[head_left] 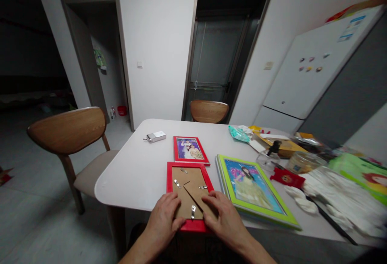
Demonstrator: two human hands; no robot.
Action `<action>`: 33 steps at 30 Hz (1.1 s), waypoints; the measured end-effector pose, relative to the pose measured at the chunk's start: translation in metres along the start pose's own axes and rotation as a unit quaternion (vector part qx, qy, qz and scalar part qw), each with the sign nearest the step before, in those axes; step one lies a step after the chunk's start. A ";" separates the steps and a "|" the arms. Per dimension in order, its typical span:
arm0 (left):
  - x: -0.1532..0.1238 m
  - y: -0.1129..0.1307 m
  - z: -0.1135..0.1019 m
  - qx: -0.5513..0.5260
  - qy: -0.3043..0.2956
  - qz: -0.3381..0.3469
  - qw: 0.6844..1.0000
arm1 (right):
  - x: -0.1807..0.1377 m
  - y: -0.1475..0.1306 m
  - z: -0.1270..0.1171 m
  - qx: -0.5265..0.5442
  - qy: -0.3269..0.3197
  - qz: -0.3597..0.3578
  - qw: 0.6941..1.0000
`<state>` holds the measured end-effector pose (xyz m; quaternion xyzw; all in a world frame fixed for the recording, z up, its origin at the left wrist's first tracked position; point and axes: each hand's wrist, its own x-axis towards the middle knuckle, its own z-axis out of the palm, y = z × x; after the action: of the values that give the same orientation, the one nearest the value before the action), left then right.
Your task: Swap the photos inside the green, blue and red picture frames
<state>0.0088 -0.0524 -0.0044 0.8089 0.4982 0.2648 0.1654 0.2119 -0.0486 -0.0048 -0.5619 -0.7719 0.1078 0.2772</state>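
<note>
A red picture frame point(169, 175) lies face down at the table's near edge, its brown backing board point(181, 203) facing up. Small metal clips point(193, 212) sit along the board's sides, and a dark slit or stand edge runs diagonally across it. My left hand point(165, 215) grips the frame's lower left side, thumb on the bottom edge. On the lower right, my right hand point(223, 215) holds the frame, fingers resting on the backing. Just beyond it is another red frame point(190, 150) with a photo facing up. To the right, a green-framed picture point(250, 185) rests on a stack.
The white table point(133, 175) bears a small silver-white device point(156, 136) at its far left. On the right are a clear jar point(304, 162), a red packet point(287, 177), white cloth point(338, 199) and a long black-handled item point(332, 221). Wooden chairs point(69, 131) stand left and behind.
</note>
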 end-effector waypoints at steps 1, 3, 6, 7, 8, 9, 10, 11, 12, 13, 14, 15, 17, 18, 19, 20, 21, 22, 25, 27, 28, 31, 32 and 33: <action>-0.001 0.000 -0.001 0.004 -0.006 -0.001 1.000 | 0.000 0.001 0.005 -0.010 0.008 -0.007 1.000; -0.003 -0.001 -0.003 0.008 -0.020 0.003 1.000 | -0.002 0.002 0.012 -0.030 0.021 -0.017 0.999; -0.008 -0.003 -0.001 0.013 -0.035 0.015 0.999 | -0.004 0.000 0.015 -0.048 0.028 -0.020 0.998; -0.009 -0.004 0.001 0.014 -0.040 0.021 0.999 | -0.004 -0.001 0.014 -0.051 0.026 -0.021 0.998; -0.011 -0.005 0.002 0.013 -0.044 0.027 0.999 | -0.002 -0.002 0.013 -0.051 0.022 -0.022 0.998; -0.011 -0.007 0.003 0.012 -0.046 0.033 0.998 | -0.001 -0.002 0.011 -0.050 0.015 -0.023 0.998; -0.012 -0.007 0.004 0.012 -0.047 0.039 0.998 | 0.002 -0.003 0.008 -0.050 0.008 -0.024 0.998; -0.012 -0.008 0.005 0.012 -0.046 0.044 0.998 | 0.006 -0.003 0.006 -0.053 0.000 -0.021 0.998; -0.011 -0.008 0.005 0.014 -0.043 0.047 0.998 | 0.010 -0.002 0.004 -0.060 -0.006 -0.014 0.998; -0.011 -0.008 0.004 0.016 -0.038 0.049 0.998 | 0.014 -0.001 0.003 -0.072 -0.011 -0.004 0.997; -0.010 -0.007 0.004 0.018 -0.035 0.049 0.998 | 0.018 -0.001 0.003 -0.089 -0.013 0.007 0.996; -0.009 -0.006 0.003 0.020 -0.033 0.050 0.998 | 0.022 0.000 0.003 -0.109 -0.015 0.018 0.994; -0.008 -0.005 0.003 0.023 -0.031 0.049 0.998 | 0.028 0.000 0.006 -0.145 -0.018 0.031 0.989; -0.008 -0.004 0.002 0.025 -0.031 0.047 0.998 | 0.030 -0.001 0.007 -0.159 -0.018 0.035 0.987; -0.008 -0.004 0.002 0.025 -0.030 0.045 0.998 | 0.032 -0.001 0.008 -0.169 -0.017 0.037 0.985; -0.008 -0.004 0.002 0.025 -0.030 0.043 0.998 | 0.034 -0.002 0.009 -0.176 -0.016 0.039 0.984; -0.009 -0.004 0.002 0.024 -0.030 0.042 0.998 | 0.034 -0.003 0.010 -0.180 -0.017 0.041 0.983; -0.009 -0.004 0.003 0.022 -0.030 0.041 0.998 | 0.035 -0.004 0.010 -0.182 -0.018 0.042 0.982; -0.010 -0.004 0.004 0.018 -0.024 0.037 0.999 | 0.035 -0.004 0.011 -0.179 -0.023 0.038 0.983; -0.011 -0.004 0.004 0.017 -0.020 0.033 0.999 | 0.034 -0.001 0.012 -0.169 -0.020 0.028 0.985; -0.011 -0.003 0.004 0.017 -0.019 0.031 0.999 | 0.034 0.001 0.012 -0.163 -0.018 0.023 0.986; -0.011 -0.002 0.004 0.019 -0.026 0.026 0.999 | 0.037 0.008 0.013 -0.143 -0.022 0.028 0.989; -0.011 -0.002 0.003 0.020 -0.032 0.025 0.999 | 0.040 0.010 0.013 -0.139 -0.026 0.033 0.989; -0.010 -0.002 0.002 0.021 -0.037 0.023 0.999 | 0.042 0.012 0.013 -0.138 -0.031 0.040 0.989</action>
<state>0.0047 -0.0607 -0.0099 0.8326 0.4783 0.2279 0.1611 0.2058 -0.0030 -0.0083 -0.6219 -0.7643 0.0284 0.1681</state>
